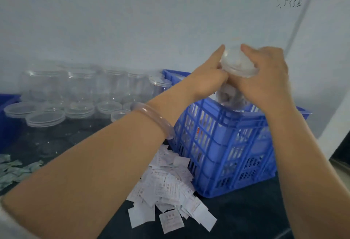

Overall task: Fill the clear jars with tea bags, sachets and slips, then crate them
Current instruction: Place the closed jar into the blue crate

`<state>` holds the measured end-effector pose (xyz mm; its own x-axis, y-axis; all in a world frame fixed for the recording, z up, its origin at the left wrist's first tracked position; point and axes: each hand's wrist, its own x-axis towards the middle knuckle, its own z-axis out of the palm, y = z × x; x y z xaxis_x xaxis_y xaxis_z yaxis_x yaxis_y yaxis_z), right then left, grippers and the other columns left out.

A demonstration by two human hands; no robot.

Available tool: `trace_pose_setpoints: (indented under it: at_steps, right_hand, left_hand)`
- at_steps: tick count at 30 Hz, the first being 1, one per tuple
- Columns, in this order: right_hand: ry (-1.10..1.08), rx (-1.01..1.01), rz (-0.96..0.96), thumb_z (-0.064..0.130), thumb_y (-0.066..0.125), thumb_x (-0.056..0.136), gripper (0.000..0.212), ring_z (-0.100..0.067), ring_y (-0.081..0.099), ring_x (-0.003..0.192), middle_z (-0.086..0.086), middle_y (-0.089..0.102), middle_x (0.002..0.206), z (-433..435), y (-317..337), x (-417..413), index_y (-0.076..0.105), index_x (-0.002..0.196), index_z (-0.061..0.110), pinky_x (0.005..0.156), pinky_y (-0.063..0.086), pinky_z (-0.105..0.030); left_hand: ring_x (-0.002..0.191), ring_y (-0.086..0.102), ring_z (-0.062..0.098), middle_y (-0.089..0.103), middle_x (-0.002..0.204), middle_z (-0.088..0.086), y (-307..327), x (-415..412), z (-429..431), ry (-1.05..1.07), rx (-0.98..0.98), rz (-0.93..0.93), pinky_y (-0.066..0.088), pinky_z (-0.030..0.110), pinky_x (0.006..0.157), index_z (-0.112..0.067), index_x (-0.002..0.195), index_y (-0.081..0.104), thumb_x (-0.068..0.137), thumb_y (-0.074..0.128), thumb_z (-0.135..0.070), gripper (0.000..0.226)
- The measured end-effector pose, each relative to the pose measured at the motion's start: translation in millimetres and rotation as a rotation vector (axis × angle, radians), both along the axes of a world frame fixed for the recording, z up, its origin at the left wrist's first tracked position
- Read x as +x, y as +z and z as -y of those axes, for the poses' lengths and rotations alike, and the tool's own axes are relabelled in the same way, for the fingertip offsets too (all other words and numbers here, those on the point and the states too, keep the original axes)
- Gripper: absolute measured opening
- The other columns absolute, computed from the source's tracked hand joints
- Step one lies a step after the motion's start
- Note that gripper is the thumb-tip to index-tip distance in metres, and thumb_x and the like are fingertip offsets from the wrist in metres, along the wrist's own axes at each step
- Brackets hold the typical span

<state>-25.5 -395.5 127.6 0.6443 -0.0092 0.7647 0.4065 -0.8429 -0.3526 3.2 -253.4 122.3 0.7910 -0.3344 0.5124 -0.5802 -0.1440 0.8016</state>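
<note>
Left hand [207, 80], right hand [265, 81], gripping jar [236, 65]

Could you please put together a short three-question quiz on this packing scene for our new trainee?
1. True or false: the left hand and the right hand both hold the lidded jar above the blue crate.
2. Multiple choice: the pile of white slips lies A) inside the crate, B) on the table beside the crate, C) in an open jar.
3. Fill in: the empty jars stand to the ___ of the crate, with loose lids in front of them.
Key: 1 true; 2 B; 3 left.
</note>
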Motion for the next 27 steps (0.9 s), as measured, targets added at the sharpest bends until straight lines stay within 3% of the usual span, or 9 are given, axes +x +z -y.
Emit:
trace_pose_setpoints:
  at_steps: [3, 7, 11, 16, 18, 20, 23, 25, 27]
  right_hand:
    - [-0.012, -0.015, -0.138, 0.060, 0.078, 0.066, 0.080, -0.028, 0.052, 0.125, -0.006, 0.045, 0.140, 9, -7, 14, 0.054, 0.138, 0.035, 0.101, 0.040, -0.038]
    - [0.057, -0.012, -0.361, 0.064, 0.075, 0.064, 0.082, -0.022, 0.055, 0.121, -0.002, 0.055, 0.139, 18, -16, 26, 0.058, 0.134, 0.027, 0.090, 0.040, -0.029]
    - [0.068, -0.101, -0.554, 0.070, 0.061, 0.076, 0.069, -0.020, 0.051, 0.109, -0.001, 0.055, 0.130, 26, -35, 34, 0.054, 0.127, 0.025, 0.083, 0.035, -0.032]
    - [0.036, -0.296, -0.681, 0.091, 0.032, 0.064, 0.075, -0.021, 0.039, 0.065, -0.002, 0.041, 0.073, 20, -29, 34, 0.039, 0.074, 0.016, 0.064, 0.029, -0.036]
    - [0.062, -0.348, -0.703, 0.092, 0.025, 0.055, 0.076, -0.021, 0.029, 0.063, -0.005, 0.031, 0.070, 15, -25, 30, 0.029, 0.070, 0.018, 0.063, 0.025, -0.036]
    - [0.047, -0.354, -0.708, 0.091, 0.022, 0.053, 0.084, -0.028, 0.044, 0.067, -0.011, 0.042, 0.074, 14, -25, 28, 0.039, 0.072, 0.011, 0.068, 0.036, -0.041]
    - [-0.030, -0.331, -0.648, 0.085, 0.026, 0.062, 0.100, -0.034, 0.058, 0.103, -0.017, 0.064, 0.107, 17, -27, 29, 0.063, 0.099, 0.001, 0.093, 0.042, -0.044]
    - [-0.027, -0.234, -0.395, 0.072, 0.042, 0.080, 0.074, -0.033, 0.053, 0.115, -0.015, 0.062, 0.120, 10, -32, 25, 0.067, 0.106, 0.008, 0.097, 0.039, -0.042]
    - [0.094, -0.065, -0.085, 0.058, 0.057, 0.089, 0.042, -0.028, 0.052, 0.115, -0.008, 0.062, 0.118, -14, -39, 12, 0.067, 0.104, 0.020, 0.092, 0.038, -0.036]
  left_hand:
    - [0.131, 0.041, 0.020, 0.042, 0.145, 0.011, -27, -6, 9, 0.038, 0.059, -0.091, 0.030, 0.031, 0.112, -0.021, 0.154, 0.013, 0.092, 0.035, -0.001, 0.069]
    - [0.141, 0.031, 0.021, 0.033, 0.154, 0.006, -25, 8, 14, 0.193, 0.223, -0.121, 0.025, 0.028, 0.108, -0.017, 0.149, 0.032, 0.102, 0.027, -0.017, 0.048]
    - [0.108, 0.049, 0.023, 0.056, 0.123, 0.011, -42, 8, 16, 0.293, 0.415, -0.010, 0.037, 0.033, 0.091, -0.007, 0.113, 0.056, 0.102, 0.025, -0.015, 0.034]
    - [0.077, 0.046, 0.019, 0.055, 0.087, 0.008, -58, 3, 8, 0.289, 0.345, -0.017, 0.042, 0.035, 0.069, -0.005, 0.077, 0.050, 0.101, 0.029, -0.018, 0.034]
    - [0.071, 0.045, 0.020, 0.052, 0.078, 0.008, -60, -1, 9, 0.283, 0.316, 0.028, 0.042, 0.038, 0.070, -0.005, 0.069, 0.046, 0.102, 0.030, -0.016, 0.038]
    - [0.082, 0.052, 0.023, 0.057, 0.086, 0.012, -63, -6, 5, 0.267, 0.307, 0.104, 0.045, 0.040, 0.082, 0.002, 0.080, 0.057, 0.104, 0.031, -0.020, 0.042]
    - [0.105, 0.052, 0.022, 0.062, 0.102, 0.007, -82, -9, -20, 0.290, 0.289, 0.220, 0.038, 0.037, 0.102, -0.014, 0.100, 0.066, 0.105, 0.035, -0.026, 0.034]
    - [0.135, 0.036, 0.023, 0.049, 0.141, 0.011, -104, -5, -51, 0.419, 0.367, 0.164, 0.022, 0.032, 0.115, -0.011, 0.133, 0.053, 0.104, 0.038, -0.029, 0.037]
    - [0.145, 0.019, 0.024, 0.029, 0.155, 0.012, -129, 1, -89, 0.595, 0.487, 0.073, 0.011, 0.028, 0.115, -0.008, 0.147, 0.035, 0.103, 0.041, -0.026, 0.048]
